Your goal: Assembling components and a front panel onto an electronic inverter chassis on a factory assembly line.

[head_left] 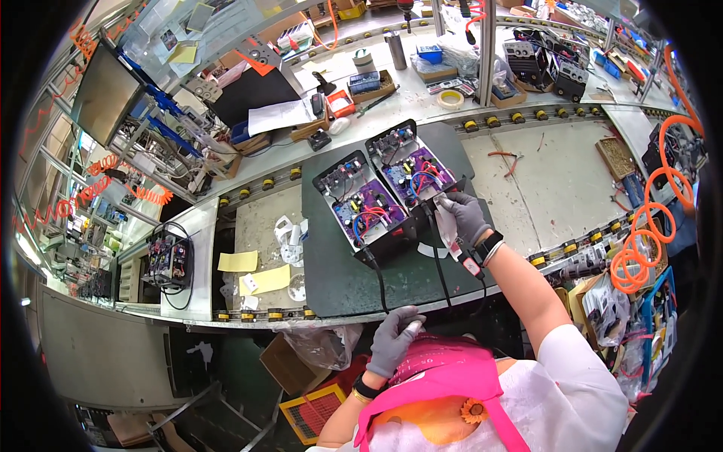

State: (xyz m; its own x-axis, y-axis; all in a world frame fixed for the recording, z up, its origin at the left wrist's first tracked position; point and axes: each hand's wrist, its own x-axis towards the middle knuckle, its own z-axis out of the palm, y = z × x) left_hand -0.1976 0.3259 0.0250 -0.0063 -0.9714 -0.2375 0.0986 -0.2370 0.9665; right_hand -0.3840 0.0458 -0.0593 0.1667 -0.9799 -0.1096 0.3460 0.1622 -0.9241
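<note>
Pinched a pale strip (447,226) in the right hand (465,217), just beside the right open box (415,170). Curled the left hand (393,343) near the front edge of the tabletop (337,277); could not tell its grip. Saw the left open box (364,205) alongside, between front and far edges.

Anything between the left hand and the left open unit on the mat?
Only the black cable from the left open unit, running down the green mat toward the left hand. Nothing else visible.
</note>
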